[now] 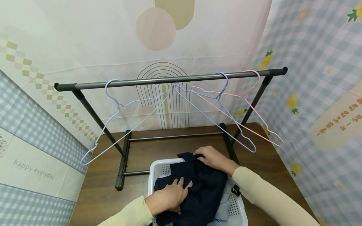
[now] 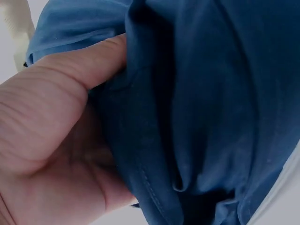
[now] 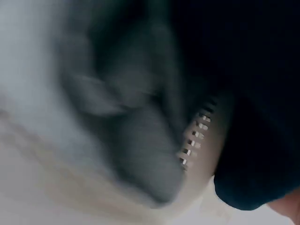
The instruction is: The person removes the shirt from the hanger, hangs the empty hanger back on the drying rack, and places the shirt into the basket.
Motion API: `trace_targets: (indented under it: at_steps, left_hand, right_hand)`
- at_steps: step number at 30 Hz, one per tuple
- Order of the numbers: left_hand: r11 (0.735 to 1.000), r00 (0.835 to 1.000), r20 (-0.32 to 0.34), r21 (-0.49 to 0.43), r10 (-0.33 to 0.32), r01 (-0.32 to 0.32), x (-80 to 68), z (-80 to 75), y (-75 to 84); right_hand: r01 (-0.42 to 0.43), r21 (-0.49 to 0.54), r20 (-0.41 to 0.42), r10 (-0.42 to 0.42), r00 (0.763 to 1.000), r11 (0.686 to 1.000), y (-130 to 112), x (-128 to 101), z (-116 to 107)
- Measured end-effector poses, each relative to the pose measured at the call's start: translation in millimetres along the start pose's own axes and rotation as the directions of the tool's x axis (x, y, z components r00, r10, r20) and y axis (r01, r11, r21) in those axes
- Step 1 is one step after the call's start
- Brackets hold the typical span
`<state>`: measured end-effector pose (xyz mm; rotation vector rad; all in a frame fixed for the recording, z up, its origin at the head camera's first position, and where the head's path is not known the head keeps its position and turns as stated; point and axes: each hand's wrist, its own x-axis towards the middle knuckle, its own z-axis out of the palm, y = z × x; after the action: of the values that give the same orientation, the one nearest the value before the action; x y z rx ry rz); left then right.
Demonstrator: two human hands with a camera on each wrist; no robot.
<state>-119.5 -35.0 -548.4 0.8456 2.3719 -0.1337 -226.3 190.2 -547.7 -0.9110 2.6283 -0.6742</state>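
A navy garment (image 1: 198,191) lies bunched in a white perforated basket (image 1: 158,168) on a wooden table. My left hand (image 1: 181,186) lies on its near left part. In the left wrist view the thumb (image 2: 93,61) presses a fold of the blue cloth (image 2: 201,108) against the palm. At the far top edge, my right hand (image 1: 202,156) grips the garment with curled fingers. The right wrist view is blurred; it shows the dark cloth (image 3: 243,70), a grey cloth (image 3: 140,154) and the basket wall (image 3: 194,140).
A dark metal clothes rack (image 1: 169,80) stands behind the basket. Two light-blue wire hangers (image 1: 118,106) (image 1: 220,103) and a pink one (image 1: 251,94) hang from its bar. A grey garment (image 1: 224,204) lies under the navy one. Patterned curtains close in the table (image 1: 268,163) on three sides.
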Motion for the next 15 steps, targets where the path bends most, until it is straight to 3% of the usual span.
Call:
trace_targets:
  at_steps: [2, 5, 8, 11, 15]
  left_hand:
    - [1.0, 1.0, -0.001, -0.019, -0.014, 0.014, -3.5, -4.4, 1.1]
    - [0.999, 1.0, 0.002, -0.039, -0.023, 0.023, -2.9, -5.9, -0.9]
    - [0.999, 1.0, 0.0, -0.049, -0.023, 0.023, 0.9, -2.6, -4.2]
    - [0.997, 0.999, -0.037, -0.075, -0.02, 0.017, 3.5, 2.8, -8.0]
    - [0.993, 0.997, -0.071, -0.117, 0.01, -0.018, 7.3, 8.4, -16.7]
  right_hand:
    - [0.052, -0.006, -0.069, -0.052, 0.996, 0.999, -3.3, -7.1, 0.9]
    - [0.094, 0.029, -0.066, -0.091, 0.994, 0.995, -7.4, -20.5, -1.9]
    - [0.13, 0.063, 0.039, -0.133, 0.99, 0.99, -12.0, -34.8, -4.8]
    - [0.144, 0.085, 0.174, -0.157, 0.972, 0.986, -19.9, -47.4, -5.2]
    - [0.082, 0.05, 0.307, -0.094, 0.947, 0.995, -32.6, -57.3, -1.7]
